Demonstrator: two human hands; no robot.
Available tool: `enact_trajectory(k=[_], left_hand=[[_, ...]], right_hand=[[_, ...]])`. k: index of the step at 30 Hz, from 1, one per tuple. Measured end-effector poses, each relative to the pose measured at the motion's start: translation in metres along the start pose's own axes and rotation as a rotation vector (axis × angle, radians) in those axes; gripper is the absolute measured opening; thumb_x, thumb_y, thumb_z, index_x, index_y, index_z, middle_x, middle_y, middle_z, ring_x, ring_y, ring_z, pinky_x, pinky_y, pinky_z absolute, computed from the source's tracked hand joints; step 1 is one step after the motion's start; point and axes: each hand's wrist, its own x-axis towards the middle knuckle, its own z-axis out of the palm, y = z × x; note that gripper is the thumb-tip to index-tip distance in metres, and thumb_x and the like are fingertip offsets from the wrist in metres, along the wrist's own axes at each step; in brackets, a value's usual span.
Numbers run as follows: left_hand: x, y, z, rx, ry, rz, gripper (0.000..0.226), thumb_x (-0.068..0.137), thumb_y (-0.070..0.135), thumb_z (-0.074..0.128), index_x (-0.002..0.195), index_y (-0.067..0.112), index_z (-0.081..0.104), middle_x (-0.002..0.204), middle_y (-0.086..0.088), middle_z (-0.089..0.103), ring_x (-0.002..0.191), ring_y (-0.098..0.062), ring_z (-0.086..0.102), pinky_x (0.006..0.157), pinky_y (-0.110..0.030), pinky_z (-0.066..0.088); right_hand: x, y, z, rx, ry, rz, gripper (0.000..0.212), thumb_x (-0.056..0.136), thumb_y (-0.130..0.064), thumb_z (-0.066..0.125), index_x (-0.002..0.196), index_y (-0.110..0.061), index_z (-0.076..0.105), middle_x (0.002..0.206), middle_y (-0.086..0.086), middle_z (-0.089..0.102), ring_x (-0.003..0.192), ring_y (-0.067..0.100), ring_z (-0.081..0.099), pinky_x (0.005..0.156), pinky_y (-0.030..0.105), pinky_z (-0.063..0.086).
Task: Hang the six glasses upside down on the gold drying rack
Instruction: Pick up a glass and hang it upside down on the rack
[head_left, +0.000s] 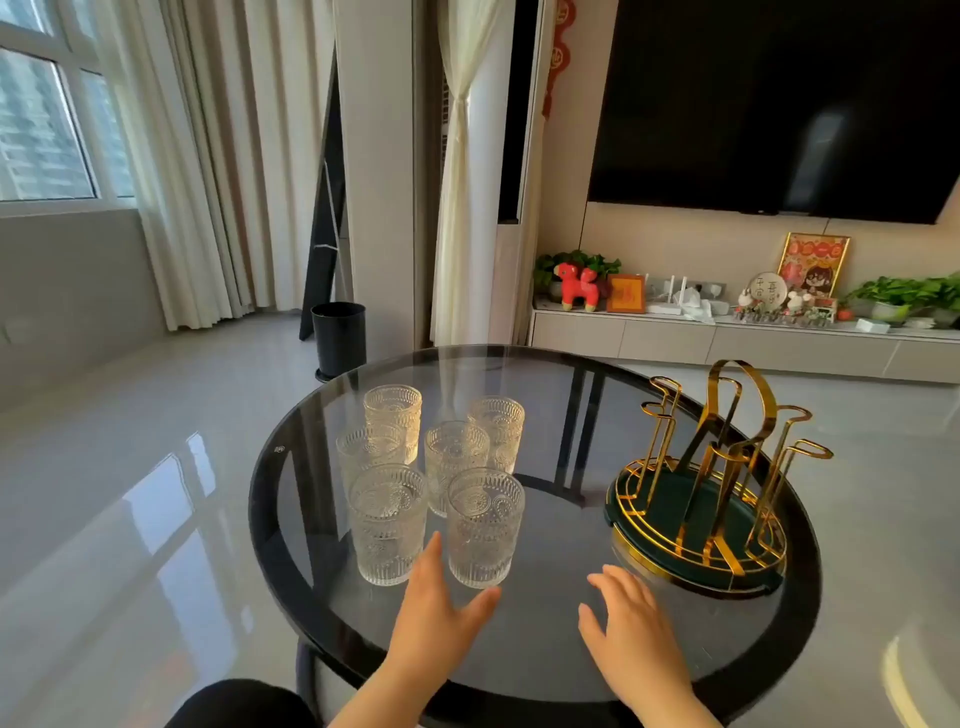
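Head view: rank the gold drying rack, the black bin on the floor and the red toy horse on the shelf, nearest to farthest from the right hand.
From the right hand:
1. Gold drying rack, on the table just ahead and to the right.
2. Black bin, on the floor beyond the table, to the left.
3. Red toy horse, on the far shelf under the screen.

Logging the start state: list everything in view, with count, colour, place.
glasses: 6, clear embossed, upright, clustered left on the table
drying rack: 1, gold prongs on dark green base, right on the table, empty
table: 1, round smoked glass, black rim
bin: 1, black, floor behind the table
TV: 1, black, wall at right
toy horse: 1, red, on the cabinet
plants: green, on the cabinet
curtains: cream, by the window
left hand: open, at the nearest glass
right hand: open, over the table
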Motion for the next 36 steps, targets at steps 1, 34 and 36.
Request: enact_trajectory(k=[1,34,36], left_hand=[[0.005,0.001,0.002,-0.007,0.005,0.000,0.089,0.073,0.032,0.067,0.138,0.015,0.009,0.147,-0.005,0.024,0.134,-0.019,0.025,0.110,-0.036,0.026],[0.044,0.055,0.002,-0.052,0.053,0.196,0.081,0.053,0.024,0.081,0.118,0.019,0.034,0.101,0.010,0.051,0.093,-0.009,0.049,0.078,-0.019,0.037],[0.054,0.071,-0.002,0.093,0.005,0.259,0.083,0.052,0.028,0.081,0.119,0.021,0.032,0.098,0.010,0.051,0.090,-0.013,0.051,0.074,-0.024,0.038]], right_hand=[[0.003,0.003,0.001,-0.012,0.008,-0.006,0.043,0.094,-0.037,0.038,0.134,-0.024,0.030,0.148,-0.002,0.027,0.136,0.014,0.020,0.111,0.029,0.022],[0.021,0.047,-0.024,-0.283,0.287,0.015,0.061,0.082,-0.034,0.062,0.133,-0.012,0.037,0.143,0.011,0.040,0.134,0.032,0.030,0.109,0.057,0.013],[0.025,0.053,-0.018,-0.276,0.278,0.000,0.059,0.092,-0.043,0.038,0.141,-0.022,0.012,0.153,0.000,0.017,0.141,0.021,0.009,0.113,0.047,-0.004]])
